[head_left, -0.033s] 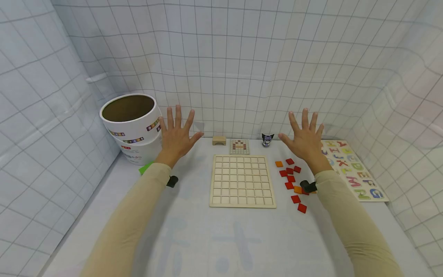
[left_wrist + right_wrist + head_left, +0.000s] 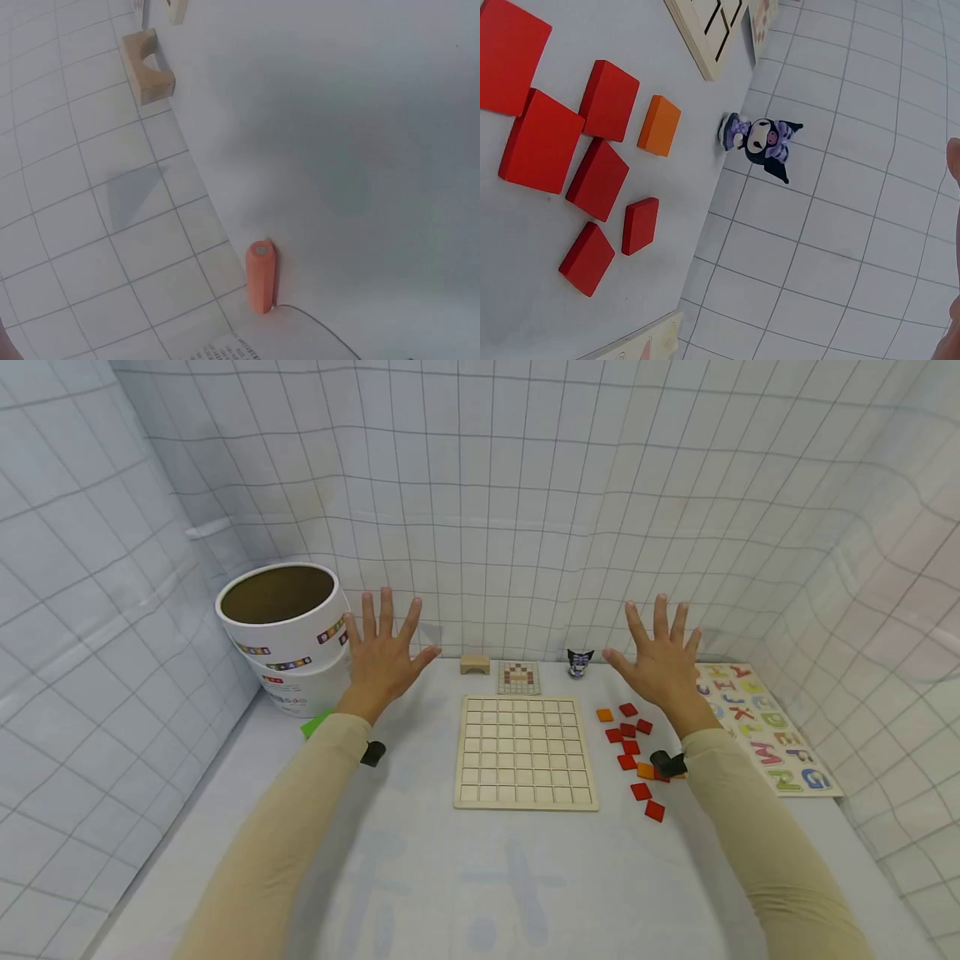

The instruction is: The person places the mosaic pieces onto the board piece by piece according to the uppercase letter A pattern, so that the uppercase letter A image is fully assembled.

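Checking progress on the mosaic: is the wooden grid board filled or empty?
Empty. Every cell of the grid board shows bare wood, and the red and orange tiles lie loose on the table to its right.

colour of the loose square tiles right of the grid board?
Tiles: mostly red, a few orange; right wrist view shows it best.

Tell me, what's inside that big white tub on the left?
The white tub stands open-topped; only its brown inner wall shows. The near rim hides the bottom, so any contents cannot be seen. The left hand hovers beside it, not inside.
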{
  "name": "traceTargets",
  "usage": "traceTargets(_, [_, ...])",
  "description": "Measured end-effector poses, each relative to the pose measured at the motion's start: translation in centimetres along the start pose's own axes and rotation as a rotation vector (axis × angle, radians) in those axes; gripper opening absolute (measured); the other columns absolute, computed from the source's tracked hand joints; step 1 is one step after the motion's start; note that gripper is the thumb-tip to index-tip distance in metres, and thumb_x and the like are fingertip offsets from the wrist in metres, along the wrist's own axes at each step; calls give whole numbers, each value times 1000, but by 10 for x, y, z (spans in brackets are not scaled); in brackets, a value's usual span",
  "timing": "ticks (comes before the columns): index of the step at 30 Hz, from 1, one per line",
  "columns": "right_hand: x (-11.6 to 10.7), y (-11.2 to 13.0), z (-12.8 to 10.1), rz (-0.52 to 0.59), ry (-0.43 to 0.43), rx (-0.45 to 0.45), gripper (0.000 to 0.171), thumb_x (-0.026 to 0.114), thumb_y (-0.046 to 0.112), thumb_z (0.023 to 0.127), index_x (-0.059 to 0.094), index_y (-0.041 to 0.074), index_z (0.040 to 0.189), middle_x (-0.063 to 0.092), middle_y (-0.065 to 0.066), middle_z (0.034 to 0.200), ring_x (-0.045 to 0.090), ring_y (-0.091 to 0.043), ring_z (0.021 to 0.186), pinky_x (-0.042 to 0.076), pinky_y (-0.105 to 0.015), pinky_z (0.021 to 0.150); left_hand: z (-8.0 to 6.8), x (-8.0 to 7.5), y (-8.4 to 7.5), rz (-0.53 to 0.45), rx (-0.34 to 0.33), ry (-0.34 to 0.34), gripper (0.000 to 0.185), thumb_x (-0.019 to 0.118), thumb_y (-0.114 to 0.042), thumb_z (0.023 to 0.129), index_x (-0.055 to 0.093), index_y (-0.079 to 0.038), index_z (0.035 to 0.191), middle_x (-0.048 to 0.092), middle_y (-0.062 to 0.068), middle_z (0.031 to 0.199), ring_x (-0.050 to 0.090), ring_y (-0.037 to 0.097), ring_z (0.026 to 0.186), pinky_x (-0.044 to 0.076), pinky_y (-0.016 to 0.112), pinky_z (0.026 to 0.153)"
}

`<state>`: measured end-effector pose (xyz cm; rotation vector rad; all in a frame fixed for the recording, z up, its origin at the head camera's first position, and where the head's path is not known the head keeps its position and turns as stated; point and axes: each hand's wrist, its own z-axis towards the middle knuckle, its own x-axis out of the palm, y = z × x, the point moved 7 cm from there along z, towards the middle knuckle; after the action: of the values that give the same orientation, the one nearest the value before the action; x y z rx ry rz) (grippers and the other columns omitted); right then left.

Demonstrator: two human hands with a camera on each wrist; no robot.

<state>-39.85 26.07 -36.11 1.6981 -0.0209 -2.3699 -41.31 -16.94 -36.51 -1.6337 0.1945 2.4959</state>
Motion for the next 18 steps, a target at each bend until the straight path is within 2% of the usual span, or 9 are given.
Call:
traceTargets(6, [1,0,0,-21,3,-3,89,37,74,98,-4,32,165,-22,-14,168,-27,-43,150,-5,-77,111,-1,2,-1,9,6,-7,88,30,-78,97,-5,-34,165,-15,18,170,-15,44,154,-9,67,117])
traceTargets(8, [3,-2,-2,-6,10,-4,89,37,74,98,-3,31,165,-17,-15,169,-20,-45,152,1,-76,113,-3,3,-1,21,16,-6,88,31,-78,97,-3,-33,165,-14,19,170,-15,44,154,-8,66,118])
traceTargets(10, [6,-6,-5,42,26,5,88,41,70,99,1,29,166,-6,-18,171,-7,-47,154,10,-76,112,-6,5,-2,28,33,3,87,34,-76,98,2,-32,165,-10,20,170,-14,44,154,-5,66,118])
traceTargets(12, [11,-13,-9,130,58,32,84,47,62,101,10,24,166,11,-21,169,15,-47,153,22,-74,110,-11,7,-4,25,61,40,83,37,-72,100,9,-29,166,-5,22,170,-11,44,155,-2,66,119])
traceTargets(14, [18,-24,-14,263,102,77,78,54,50,102,21,16,164,30,-25,163,36,-47,144,34,-71,105,-20,10,-9,8,95,95,78,40,-66,102,19,-25,165,7,23,169,-2,45,155,4,65,120])
traceTargets(16, [31,-36,-20,431,190,143,70,57,39,103,30,9,160,43,-28,153,50,-48,131,42,-66,99,-32,13,-16,-27,128,164,73,43,-61,104,25,-22,163,19,23,167,10,46,154,10,66,119])
traceTargets(18, [49,-46,-27,563,299,230,64,59,32,103,36,3,156,51,-29,144,57,-46,120,47,-59,98,-48,15,-28,-82,166,229,71,46,-57,105,29,-19,162,29,23,164,21,47,151,15,66,118])
